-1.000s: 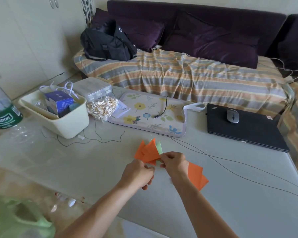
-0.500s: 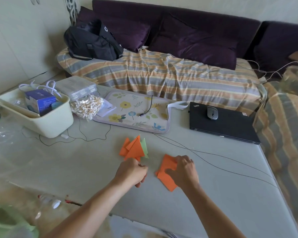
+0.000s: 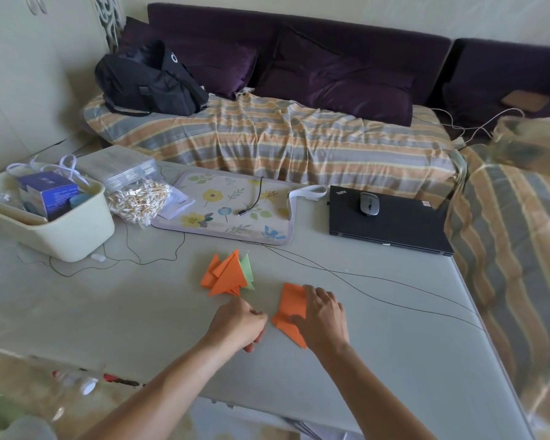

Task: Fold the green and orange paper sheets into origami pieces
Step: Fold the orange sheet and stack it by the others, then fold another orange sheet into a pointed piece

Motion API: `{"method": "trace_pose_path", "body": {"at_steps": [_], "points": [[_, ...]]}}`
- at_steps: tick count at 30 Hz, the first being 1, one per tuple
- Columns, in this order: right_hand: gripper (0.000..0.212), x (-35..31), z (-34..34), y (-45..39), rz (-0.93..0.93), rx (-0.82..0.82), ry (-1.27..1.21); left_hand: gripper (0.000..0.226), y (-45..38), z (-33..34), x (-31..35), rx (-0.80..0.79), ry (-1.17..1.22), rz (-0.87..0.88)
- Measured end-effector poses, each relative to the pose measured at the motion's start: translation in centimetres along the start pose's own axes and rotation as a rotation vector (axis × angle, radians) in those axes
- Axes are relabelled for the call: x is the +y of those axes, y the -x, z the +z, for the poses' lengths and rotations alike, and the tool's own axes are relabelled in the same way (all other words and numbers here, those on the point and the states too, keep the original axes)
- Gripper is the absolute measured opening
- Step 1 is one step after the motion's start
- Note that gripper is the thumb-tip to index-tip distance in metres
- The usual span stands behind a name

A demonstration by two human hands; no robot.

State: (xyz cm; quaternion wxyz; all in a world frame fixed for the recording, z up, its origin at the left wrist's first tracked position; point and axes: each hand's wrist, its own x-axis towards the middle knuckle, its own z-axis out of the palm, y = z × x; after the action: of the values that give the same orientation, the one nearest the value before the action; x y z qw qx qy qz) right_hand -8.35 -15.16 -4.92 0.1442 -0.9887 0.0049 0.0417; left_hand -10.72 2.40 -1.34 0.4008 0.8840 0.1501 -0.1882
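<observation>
left hand [image 3: 238, 323]: i see it low in the centre of the frame, fingers curled in; nothing shows in its grip, and i cannot tell if it touches any paper.
right hand [image 3: 323, 319]: just right of the left one, it lies flat on the orange paper sheet [image 3: 289, 308], fingers fairly straight and pressing it down on the table [image 3: 394, 360].
orange paper sheet: centre of the frame, partly under the right hand, already with folds, one corner pointing to the lower edge.
folded pieces [image 3: 227, 274]: a small pile of orange triangles, above and left of the hands, apart from both.
green piece [image 3: 247, 269]: it looks out from the right side of this pile, under the orange ones.
upper left of the frame: a cream basket [image 3: 77, 230] with a blue box [image 3: 46, 193] in it; beside it a bag of cotton swabs [image 3: 138, 200].
upper centre: a floral mat [image 3: 232, 214] with a short black cable on it.
upper right: a closed black laptop [image 3: 391, 222] with a grey mouse [image 3: 369, 203] on its lid.
top of the frame: a sofa with striped cover [image 3: 283, 144] and a black bag [image 3: 146, 81] on it.
</observation>
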Motion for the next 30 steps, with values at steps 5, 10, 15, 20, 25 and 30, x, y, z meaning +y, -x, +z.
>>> {"method": "trace_pose_path", "body": {"at_steps": [5, 10, 15, 20, 25, 30], "points": [[0.051, 0.0, 0.1, 0.3, -0.063, -0.017, 0.005, 0.023, -0.1, 0.8, 0.0, -0.021, -0.018, 0.010], [0.058, 0.5, 0.5, 0.6, -0.079, 0.000, -0.030, 0.023, -0.2, 1.4, 0.1, -0.029, -0.042, 0.002], [0.073, 1.1, 0.7, 0.5, -0.068, -0.014, -0.037, 0.024, -0.2, 1.7, 0.4, -0.023, -0.027, 0.007], [0.058, 0.8, 0.8, 0.7, -0.073, 0.031, -0.022, 0.019, -0.5, 1.7, 0.3, -0.021, 0.019, -0.003], [0.047, 1.1, 0.3, 0.6, -0.126, -0.004, -0.145, 0.027, -0.6, 1.6, 0.7, -0.029, 0.068, 0.027], [0.037, 1.2, 0.1, 0.8, -0.114, -0.079, -0.293, 0.040, -0.6, 1.9, 0.7, -0.080, 0.164, 0.063]]}}
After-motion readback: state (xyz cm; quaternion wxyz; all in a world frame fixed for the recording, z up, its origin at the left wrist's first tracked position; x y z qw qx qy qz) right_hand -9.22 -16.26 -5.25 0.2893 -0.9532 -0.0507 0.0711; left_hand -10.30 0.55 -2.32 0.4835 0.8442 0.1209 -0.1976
